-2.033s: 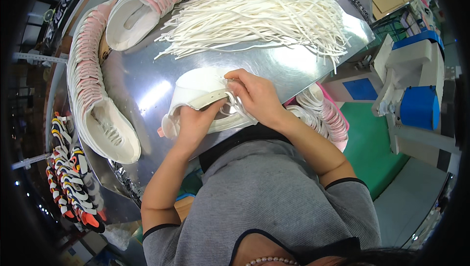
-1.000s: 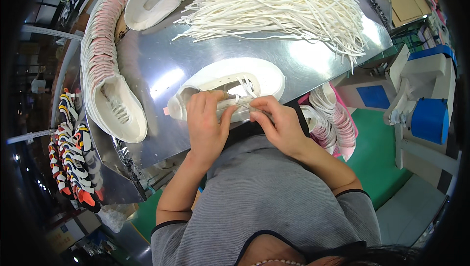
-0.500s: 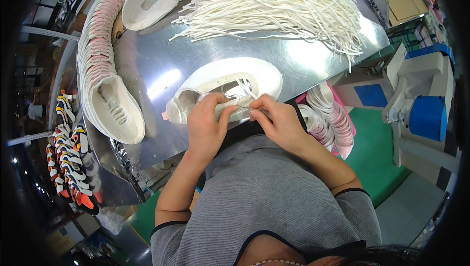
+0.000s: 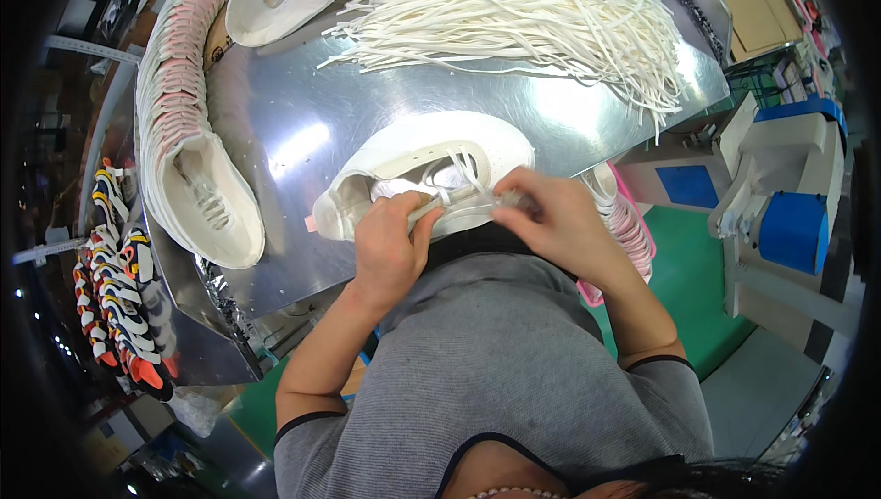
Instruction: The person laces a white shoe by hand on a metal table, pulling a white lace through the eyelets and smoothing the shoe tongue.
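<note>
A white shoe upper (image 4: pixel 378 155) lies on its side on the metal table in front of me, toe to the right. A white shoelace (image 4: pixel 466 167) crosses part of its opening through the eyelets. My left hand (image 4: pixel 393 240) is closed on the near edge of the upper, thumb and forefinger pinching it beside the eyelet row. To its right, my right hand (image 4: pixel 555 219) is closed, fingertips together and smeared by motion. A pale strand of the lace seems to run from the upper into those fingers; its end is hidden.
A pile of loose white laces (image 4: pixel 514 17) lies at the table's far side. Nested white-and-pink uppers (image 4: pixel 179 104) curve along the left, with another row (image 4: pixel 275 3) at the back. A pink crate (image 4: pixel 648 233) of uppers stands right, near a blue-and-white machine (image 4: pixel 797 224).
My right hand has moved a little to the right, away from my left, drawing the lace with it. My left hand still pinches the upper's edge.
</note>
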The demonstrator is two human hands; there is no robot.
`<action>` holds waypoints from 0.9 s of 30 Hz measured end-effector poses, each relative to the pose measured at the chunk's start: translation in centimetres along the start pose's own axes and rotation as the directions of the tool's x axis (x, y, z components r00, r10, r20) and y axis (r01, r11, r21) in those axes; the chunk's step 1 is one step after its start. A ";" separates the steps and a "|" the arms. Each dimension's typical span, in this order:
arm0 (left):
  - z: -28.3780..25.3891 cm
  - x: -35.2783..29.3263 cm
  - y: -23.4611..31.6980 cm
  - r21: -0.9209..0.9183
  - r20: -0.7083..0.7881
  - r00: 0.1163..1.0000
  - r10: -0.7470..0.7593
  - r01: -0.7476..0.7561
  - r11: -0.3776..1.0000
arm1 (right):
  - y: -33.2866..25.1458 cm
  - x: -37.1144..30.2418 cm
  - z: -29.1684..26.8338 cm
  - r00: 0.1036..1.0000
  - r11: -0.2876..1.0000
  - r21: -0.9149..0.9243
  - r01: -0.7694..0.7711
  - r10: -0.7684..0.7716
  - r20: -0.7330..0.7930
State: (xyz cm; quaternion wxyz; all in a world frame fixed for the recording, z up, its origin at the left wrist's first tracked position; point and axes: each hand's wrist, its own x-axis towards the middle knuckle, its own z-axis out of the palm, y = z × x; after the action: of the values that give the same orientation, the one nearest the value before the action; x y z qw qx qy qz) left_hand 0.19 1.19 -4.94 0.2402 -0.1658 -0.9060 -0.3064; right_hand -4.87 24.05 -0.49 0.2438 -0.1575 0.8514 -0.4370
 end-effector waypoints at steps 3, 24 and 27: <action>0.1 -0.1 -0.1 -0.075 0.040 0.996 0.078 -0.074 0.994 | -1.2 1.5 1.7 0.915 0.927 0.068 0.368 -0.348 -0.203; -1.7 0.1 0.2 -0.225 0.191 0.980 -0.052 0.095 0.970 | 0.0 6.2 3.7 0.984 0.880 0.440 0.178 -0.165 -0.068; -2.4 1.4 0.8 -0.384 0.308 0.803 -0.510 0.596 0.705 | -0.2 6.7 4.4 0.985 0.798 0.578 0.171 -0.156 -0.075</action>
State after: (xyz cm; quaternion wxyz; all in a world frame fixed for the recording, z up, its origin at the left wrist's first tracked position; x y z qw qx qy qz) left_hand 0.19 0.52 -2.15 0.0078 0.0355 -0.8311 -0.5549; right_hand -8.03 17.79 -4.35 0.2316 -0.1430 0.6628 -0.6975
